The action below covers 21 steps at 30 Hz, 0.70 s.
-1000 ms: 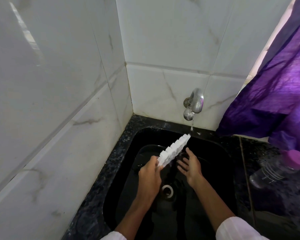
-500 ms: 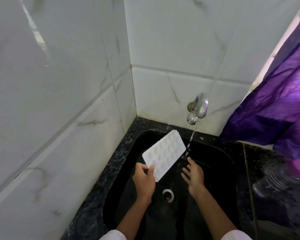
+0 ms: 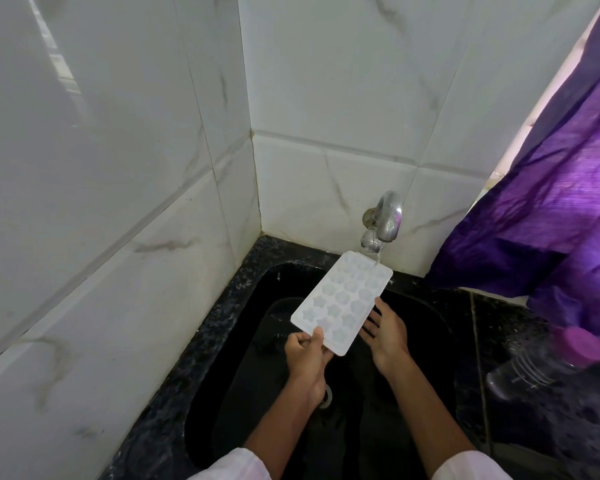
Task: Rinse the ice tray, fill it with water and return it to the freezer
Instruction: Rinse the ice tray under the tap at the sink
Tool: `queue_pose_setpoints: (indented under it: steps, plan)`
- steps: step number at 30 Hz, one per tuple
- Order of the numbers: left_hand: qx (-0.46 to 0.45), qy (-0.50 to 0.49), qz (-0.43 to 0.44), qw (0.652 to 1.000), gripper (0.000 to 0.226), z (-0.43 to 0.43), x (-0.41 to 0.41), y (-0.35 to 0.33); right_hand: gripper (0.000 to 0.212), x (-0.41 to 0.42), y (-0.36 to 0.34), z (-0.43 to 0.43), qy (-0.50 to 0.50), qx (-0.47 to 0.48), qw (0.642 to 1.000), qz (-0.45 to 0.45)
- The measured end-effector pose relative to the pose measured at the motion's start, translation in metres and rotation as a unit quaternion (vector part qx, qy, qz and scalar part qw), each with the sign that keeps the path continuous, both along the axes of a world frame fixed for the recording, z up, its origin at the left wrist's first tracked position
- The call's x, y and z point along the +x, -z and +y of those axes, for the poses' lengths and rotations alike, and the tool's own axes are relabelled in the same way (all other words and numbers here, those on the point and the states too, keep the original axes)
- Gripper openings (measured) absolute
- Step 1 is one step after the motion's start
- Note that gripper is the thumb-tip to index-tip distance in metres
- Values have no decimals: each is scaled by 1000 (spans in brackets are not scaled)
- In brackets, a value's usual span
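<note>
Tray (image 3: 343, 301) runs lengthwise from my pinching left hand (image 3: 305, 356) toward the tap (image 3: 387, 216), right hand (image 3: 385, 330) spread just beside.

The person wears a light garment, of which only the cuffs show. The left sleeve (image 3: 222, 465) is white with a faint pinkish cast, a soft rounded fold of plain cloth. The right sleeve (image 3: 471, 466) is the same pale, unpatterned cloth. Both sleeves end high on the arm, so the forearms are uncovered down to the left hand (image 3: 307, 355) and the right hand (image 3: 387, 332).
</note>
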<state>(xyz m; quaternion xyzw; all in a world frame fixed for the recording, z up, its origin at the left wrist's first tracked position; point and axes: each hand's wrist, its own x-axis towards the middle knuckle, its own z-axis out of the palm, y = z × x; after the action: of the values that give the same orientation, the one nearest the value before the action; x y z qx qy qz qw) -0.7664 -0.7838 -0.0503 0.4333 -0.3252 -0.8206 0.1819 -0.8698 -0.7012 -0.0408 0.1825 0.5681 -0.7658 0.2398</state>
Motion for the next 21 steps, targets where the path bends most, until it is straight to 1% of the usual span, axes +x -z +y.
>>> queue_pose_setpoints:
  steps: [5, 13, 21]
  plan:
    - [7, 13, 0, 1000, 10, 4, -1, -1, 27, -7, 5, 0, -26, 44, 999, 13]
    - [-40, 36, -11, 998, 10, 4, 0, 0, 47, -15, 4, -4, -41, 112, 992, 32]
    - [-83, 52, -14, 995, 9, -1, 5, -2, 51, -14, 5, -4, -38, 123, 991, 29]
